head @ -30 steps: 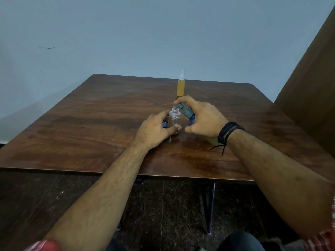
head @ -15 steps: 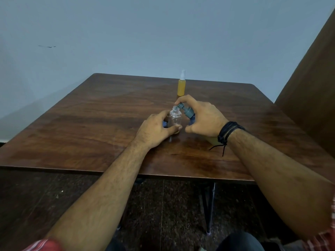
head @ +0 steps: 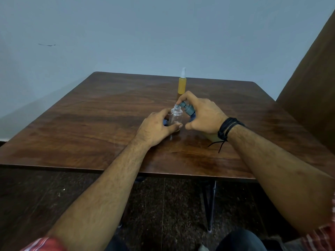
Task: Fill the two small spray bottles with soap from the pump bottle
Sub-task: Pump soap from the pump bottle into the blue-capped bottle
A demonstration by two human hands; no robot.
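From my head view, the empty spray bottle (head: 175, 117) stands uncapped on the tabletop (head: 87, 127) right in front of me, clear and thin-walled. I judge it very light and easy to tip, and probably slick once soap gets on it, so it wants a hold low around its body rather than at the narrow threaded neck. My left hand (head: 156, 128) does just that: thumb and fingers curl round the lower body and pin it upright against the wood.

The pump bottle (head: 189, 109) is just right of it, mostly hidden under my right hand (head: 203, 117). Its grey-green head is stiff plastic, the spout tipped down at the small bottle's mouth. My right hand is wrapped over the pump, forefinger arched on top of the head, thumb low near the tabletop. I reckon this bottle is the heavier of the two, and steadier.

The other spray bottle (head: 182, 84), capped and full of yellow soap, stands well beyond my hands.
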